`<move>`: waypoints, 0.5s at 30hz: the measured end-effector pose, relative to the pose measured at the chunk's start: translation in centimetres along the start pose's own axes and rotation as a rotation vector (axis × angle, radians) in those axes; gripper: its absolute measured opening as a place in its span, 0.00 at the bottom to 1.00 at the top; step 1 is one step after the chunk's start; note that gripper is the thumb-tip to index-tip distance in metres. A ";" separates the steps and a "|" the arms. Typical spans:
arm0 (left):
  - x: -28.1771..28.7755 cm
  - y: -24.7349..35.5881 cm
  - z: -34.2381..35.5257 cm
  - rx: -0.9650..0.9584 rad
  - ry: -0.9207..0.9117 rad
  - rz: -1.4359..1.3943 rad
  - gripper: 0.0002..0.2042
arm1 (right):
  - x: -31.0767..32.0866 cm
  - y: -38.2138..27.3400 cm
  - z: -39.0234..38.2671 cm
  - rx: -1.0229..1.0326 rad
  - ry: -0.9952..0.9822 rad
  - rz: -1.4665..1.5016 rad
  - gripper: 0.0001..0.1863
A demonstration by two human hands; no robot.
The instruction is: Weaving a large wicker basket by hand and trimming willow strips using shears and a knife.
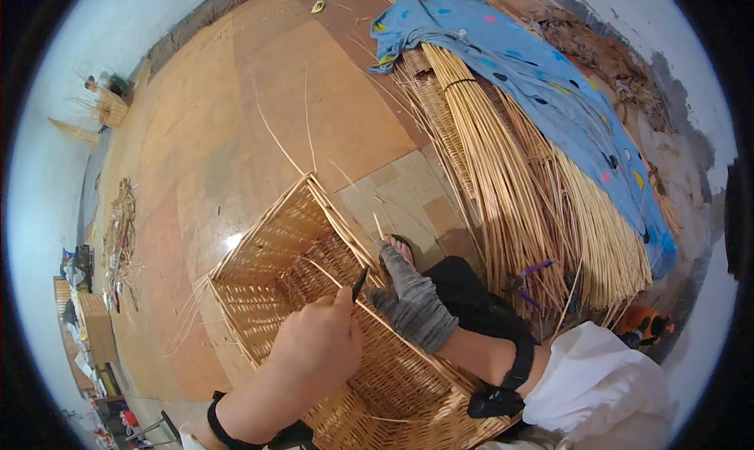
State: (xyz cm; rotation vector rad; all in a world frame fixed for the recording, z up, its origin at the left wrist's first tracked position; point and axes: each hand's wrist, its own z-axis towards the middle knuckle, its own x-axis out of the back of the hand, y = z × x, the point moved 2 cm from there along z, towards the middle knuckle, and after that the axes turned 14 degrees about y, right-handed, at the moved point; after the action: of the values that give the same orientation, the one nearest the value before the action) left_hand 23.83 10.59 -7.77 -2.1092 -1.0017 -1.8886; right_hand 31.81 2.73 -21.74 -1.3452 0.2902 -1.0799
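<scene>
Over the wicker basket [314, 293], the left hand [318, 344] is gripping a dark tool [360, 283], fingers closed, while the gloved right hand [412, 305] is bracing the rim, fingers curled on it.

The left hand [318, 344] comes up from the lower edge on a bare forearm, a dark band around the wrist. It is curled into a loose fist, back toward the camera, thumb and forefinger pinched together at the top around a thin dark tool. The right hand [412, 297] reaches in from the lower right and wears a grey knitted glove that covers the palm and wrist. It points up and to the left, fingers bent, just beside the left hand's fingertips. The right forearm is bare, with a black strap around it below a white sleeve.
</scene>
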 end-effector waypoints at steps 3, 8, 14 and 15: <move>-0.5 0.6 -0.2 -0.005 -0.021 0.125 0.12 | -0.1 -0.8 0.3 0.050 0.015 -0.135 0.25; -0.8 1.0 -0.2 -0.025 0.012 0.192 0.12 | -0.9 -1.1 0.9 0.078 -0.023 -0.308 0.18; -0.6 1.3 0.0 -0.021 -0.002 0.145 0.11 | -1.1 0.4 1.3 0.085 -0.042 -0.373 0.12; -1.0 1.3 -0.2 -0.014 0.000 0.146 0.11 | -1.0 0.2 1.9 -0.006 -0.082 -0.367 0.11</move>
State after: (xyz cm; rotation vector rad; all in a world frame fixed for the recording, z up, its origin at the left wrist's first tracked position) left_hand 24.34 9.09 -8.27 -2.1272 -0.8128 -1.8310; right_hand 32.75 4.61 -21.79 -1.4788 -0.0169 -1.3223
